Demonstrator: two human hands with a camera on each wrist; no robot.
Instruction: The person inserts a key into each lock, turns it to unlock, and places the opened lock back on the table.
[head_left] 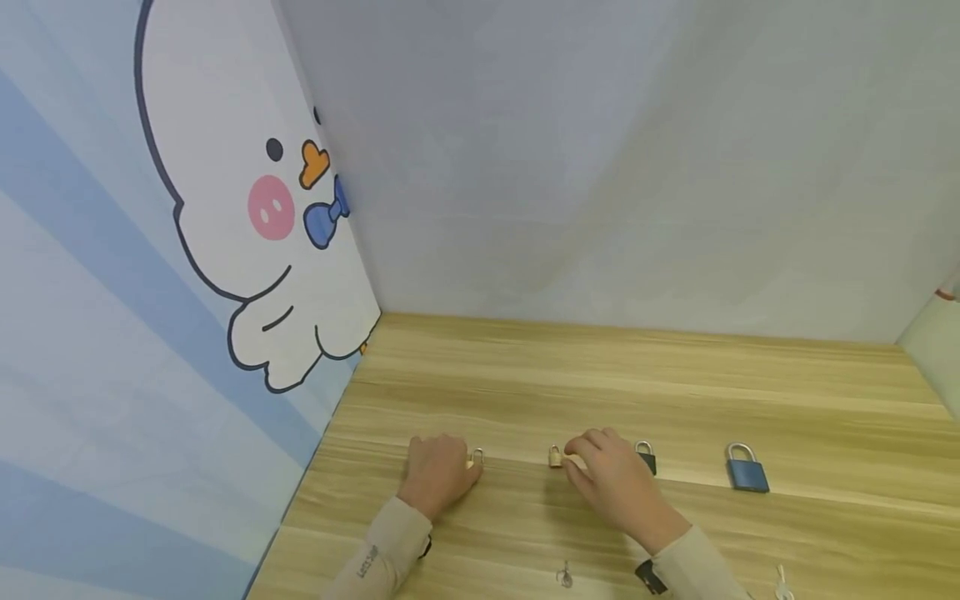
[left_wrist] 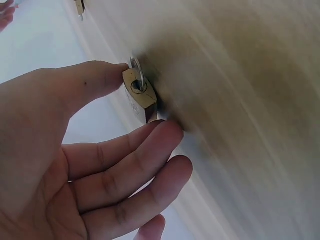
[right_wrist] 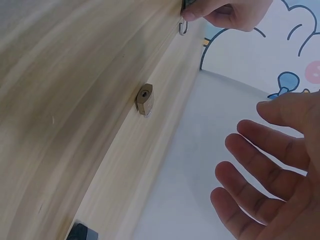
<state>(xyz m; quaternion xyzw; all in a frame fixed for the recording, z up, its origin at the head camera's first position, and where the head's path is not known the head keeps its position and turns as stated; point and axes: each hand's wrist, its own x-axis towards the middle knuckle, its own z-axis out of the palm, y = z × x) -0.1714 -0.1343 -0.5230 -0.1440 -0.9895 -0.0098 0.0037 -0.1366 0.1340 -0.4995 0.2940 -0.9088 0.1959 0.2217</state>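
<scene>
At the left of the row, my left hand [head_left: 441, 471] pinches a small brass padlock [left_wrist: 140, 92] between thumb and fingertips. The padlock's silver shackle [head_left: 478, 455] points toward the back wall. My right hand [head_left: 611, 479] hovers beside a second small brass padlock [head_left: 555, 458], its fingers loosely bent. In the right wrist view that hand [right_wrist: 270, 165] holds nothing and is apart from the brass padlock [right_wrist: 144, 100], whose keyhole end shows. Partly hidden behind the right hand is a black padlock [head_left: 647, 462].
A larger blue padlock [head_left: 748, 475] lies at the right of the row. Closer to me on the wooden table [head_left: 637, 367] are a small bunch of keys [head_left: 565, 575] and another key [head_left: 783, 588]. A grey wall and a cartoon-printed panel [head_left: 225, 167] bound the table.
</scene>
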